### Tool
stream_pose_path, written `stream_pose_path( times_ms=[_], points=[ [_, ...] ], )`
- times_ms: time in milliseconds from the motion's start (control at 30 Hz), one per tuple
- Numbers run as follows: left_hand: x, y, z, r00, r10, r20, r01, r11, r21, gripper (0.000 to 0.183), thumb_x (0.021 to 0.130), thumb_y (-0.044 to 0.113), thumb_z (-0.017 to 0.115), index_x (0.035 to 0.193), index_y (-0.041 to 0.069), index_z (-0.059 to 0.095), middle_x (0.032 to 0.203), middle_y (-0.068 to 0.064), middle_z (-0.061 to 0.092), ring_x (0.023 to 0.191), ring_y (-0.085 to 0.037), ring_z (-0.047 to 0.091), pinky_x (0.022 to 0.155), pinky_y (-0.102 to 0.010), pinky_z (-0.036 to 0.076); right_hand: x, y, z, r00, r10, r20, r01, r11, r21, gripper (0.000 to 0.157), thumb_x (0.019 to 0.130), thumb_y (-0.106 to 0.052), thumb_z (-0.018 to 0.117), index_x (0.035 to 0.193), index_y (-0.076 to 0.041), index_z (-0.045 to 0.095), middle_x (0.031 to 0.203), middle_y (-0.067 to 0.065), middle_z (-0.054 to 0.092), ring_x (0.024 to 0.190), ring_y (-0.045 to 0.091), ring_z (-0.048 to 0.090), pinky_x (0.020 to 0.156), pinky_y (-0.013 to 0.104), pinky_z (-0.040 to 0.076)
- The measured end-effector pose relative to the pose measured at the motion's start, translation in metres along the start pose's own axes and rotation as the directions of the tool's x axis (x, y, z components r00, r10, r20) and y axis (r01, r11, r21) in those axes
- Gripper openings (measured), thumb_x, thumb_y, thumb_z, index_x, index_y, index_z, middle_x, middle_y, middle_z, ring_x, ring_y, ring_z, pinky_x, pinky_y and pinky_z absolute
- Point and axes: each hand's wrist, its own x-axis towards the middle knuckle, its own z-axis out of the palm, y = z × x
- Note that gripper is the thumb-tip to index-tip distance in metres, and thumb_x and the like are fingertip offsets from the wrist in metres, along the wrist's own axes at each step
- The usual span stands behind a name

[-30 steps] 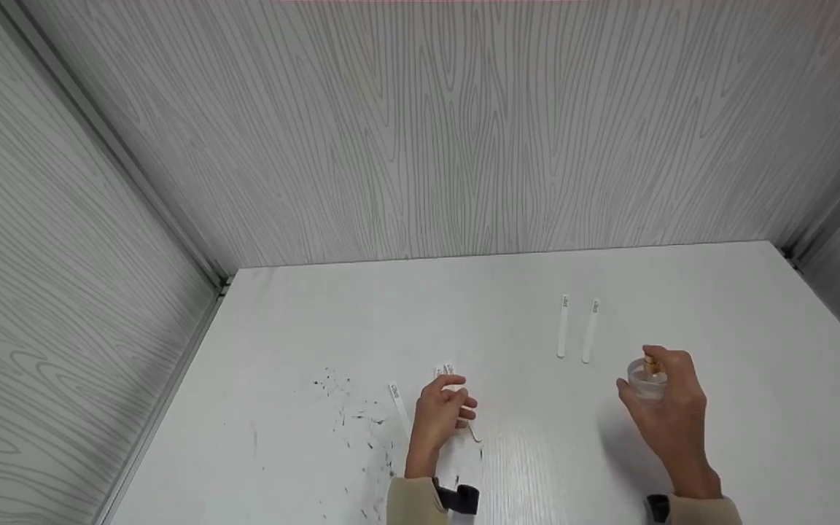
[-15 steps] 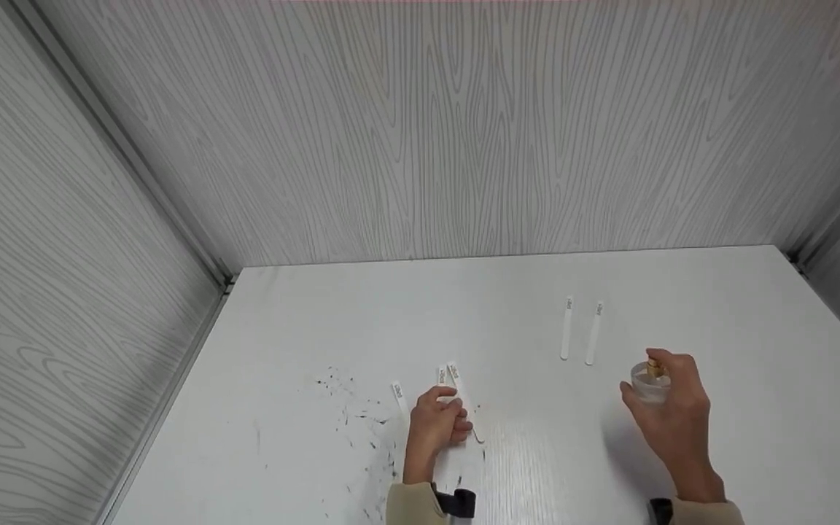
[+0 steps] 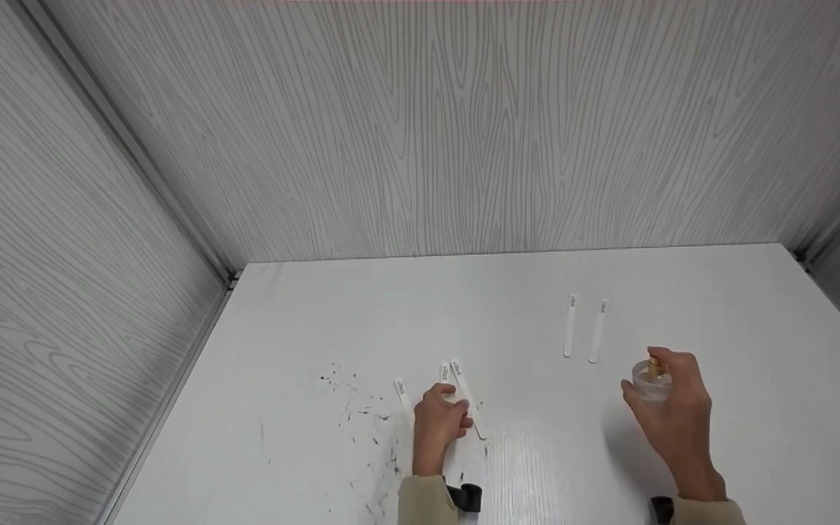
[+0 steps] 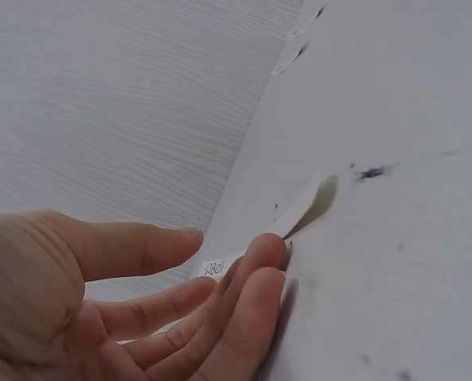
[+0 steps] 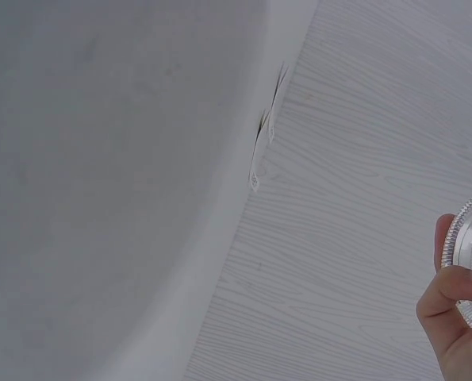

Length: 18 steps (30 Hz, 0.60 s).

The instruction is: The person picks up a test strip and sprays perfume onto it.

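In the head view my right hand holds a clear round perfume bottle with a gold top, index finger on that top. The bottle's ridged glass side shows at the edge of the right wrist view. My left hand is low over three white paper strips with printed ends: a left strip, a middle strip and a right strip. The hand partly covers the left and middle ones. In the left wrist view its thumb and fingers are apart, with a bent strip behind the fingertips.
Two more white strips, a nearer-left one and a right one, lie side by side towards the back right of the white table. Dark marks spot the table left of my left hand. Grey wood-grain panels enclose the back and sides.
My left hand has drawn back slightly towards me, uncovering more of the middle and right strips. My right hand keeps its hold on the perfume bottle.
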Motion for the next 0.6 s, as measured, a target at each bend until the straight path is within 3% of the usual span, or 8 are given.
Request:
stream_pose_path(
  times_ms=[167,300,600],
  points=[
    [0.006,0.002,0.008,0.996,0.079,-0.049,-0.073,0.991,0.115,0.041,0.088,0.001,0.065,0.127,-0.01,0.059,0.059,-0.001,0.063,0.047,-0.008,0.053,0.049,-0.021,0.038,0.0,0.0,0.0,1.0,0.014,0.002,-0.014,1.0,0.0,0.067,0.056,0.028,0.081,0.116,0.009,0.058,0.101,0.023,0.06,0.093,0.024,0.057,0.089,0.006,0.033],
    [0.01,0.005,0.013,0.991,0.12,-0.063,-0.107,0.978,0.177,0.041,0.084,0.001,0.065,0.124,-0.008,0.062,0.058,0.002,0.061,0.05,-0.01,0.052,0.051,-0.024,0.039,-0.001,0.0,0.0,1.0,0.018,0.005,-0.018,1.0,-0.002,0.067,0.056,0.027,0.082,0.116,0.009,0.059,0.101,0.023,0.06,0.092,0.026,0.058,0.09,0.005,0.033],
    [0.026,0.014,0.019,0.992,0.121,-0.043,-0.103,0.949,0.298,0.034,0.09,0.005,0.065,0.121,-0.008,0.066,0.096,-0.016,0.071,0.076,-0.021,0.065,0.071,-0.039,0.055,0.0,-0.003,-0.001,0.999,0.043,0.02,-0.043,0.999,-0.012,0.068,0.057,0.027,0.082,0.117,0.008,0.058,0.102,0.023,0.06,0.095,0.031,0.059,0.092,0.006,0.032]
  ],
)
